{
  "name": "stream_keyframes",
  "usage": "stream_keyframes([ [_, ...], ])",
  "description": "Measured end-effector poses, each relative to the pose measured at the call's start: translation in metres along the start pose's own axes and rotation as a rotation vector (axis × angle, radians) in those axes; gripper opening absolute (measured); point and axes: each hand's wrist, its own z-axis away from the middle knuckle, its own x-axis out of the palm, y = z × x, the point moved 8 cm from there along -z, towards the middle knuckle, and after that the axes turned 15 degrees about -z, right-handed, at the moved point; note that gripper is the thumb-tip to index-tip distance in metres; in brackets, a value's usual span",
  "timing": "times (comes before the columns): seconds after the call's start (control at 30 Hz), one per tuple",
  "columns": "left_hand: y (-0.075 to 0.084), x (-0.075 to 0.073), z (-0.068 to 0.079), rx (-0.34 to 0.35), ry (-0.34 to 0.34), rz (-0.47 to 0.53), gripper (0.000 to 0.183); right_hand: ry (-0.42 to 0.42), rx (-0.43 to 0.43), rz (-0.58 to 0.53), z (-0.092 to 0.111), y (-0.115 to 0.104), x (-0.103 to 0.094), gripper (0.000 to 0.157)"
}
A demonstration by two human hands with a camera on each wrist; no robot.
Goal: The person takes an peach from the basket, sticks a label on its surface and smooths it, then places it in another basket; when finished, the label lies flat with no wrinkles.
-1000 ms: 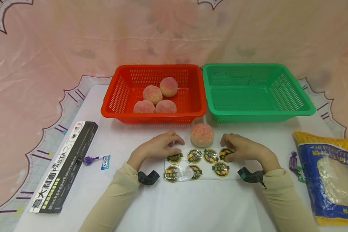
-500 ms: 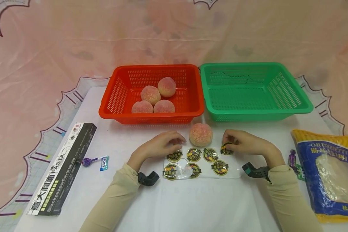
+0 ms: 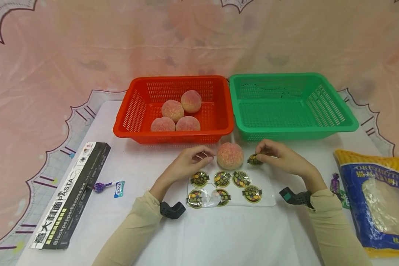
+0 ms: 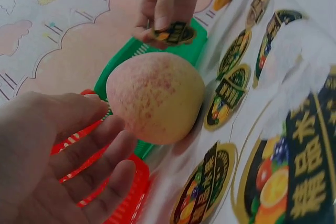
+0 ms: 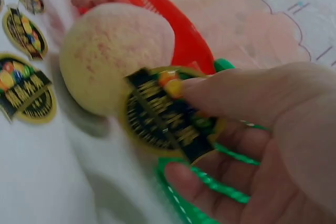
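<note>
Between the two hands a peach (image 3: 230, 156) stands on the white table, in front of the baskets. My right hand (image 3: 282, 157) pinches a round black-and-gold sticker (image 5: 168, 114) between thumb and finger, to the right of the peach. On the left, my left hand (image 3: 191, 160) is held close beside the peach with its fingers loosely spread and nothing in them; the left wrist view shows the fingertips near the peach (image 4: 156, 98), and whether they touch it I cannot tell. Below lies a white sticker sheet (image 3: 266, 197) bearing several more stickers (image 3: 252, 194).
A red basket (image 3: 173, 135) holding several peaches (image 3: 173, 110) stands behind, beside a green basket (image 3: 299, 129). At left lie a pasta box (image 3: 71, 195), a lollipop (image 3: 99, 187) and a small mint packet (image 3: 119, 188). A purple candy (image 3: 334, 183) and a blue-yellow bag (image 3: 379, 203) are at right.
My right hand has peeled a sticker off the sheet's upper right and lifted it up toward the peach. My left hand has moved off the sheet's edge, nearer the peach.
</note>
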Motion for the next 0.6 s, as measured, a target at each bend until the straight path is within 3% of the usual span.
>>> stream_keyframes([
  [0.27, 0.009, 0.007, -0.001, -0.024, 0.052, 0.071, 0.022, 0.028, -0.094, -0.180, -0.007, -0.014, 0.012, 0.013],
  [0.47, 0.024, 0.014, -0.001, 0.013, 0.073, 0.140, 0.025, 0.018, -0.100, -0.208, -0.011, -0.019, 0.024, 0.013],
  [0.6, 0.031, 0.019, 0.000, 0.025, 0.085, 0.127, 0.026, 0.018, -0.112, -0.193, -0.013, -0.023, 0.032, 0.012],
])
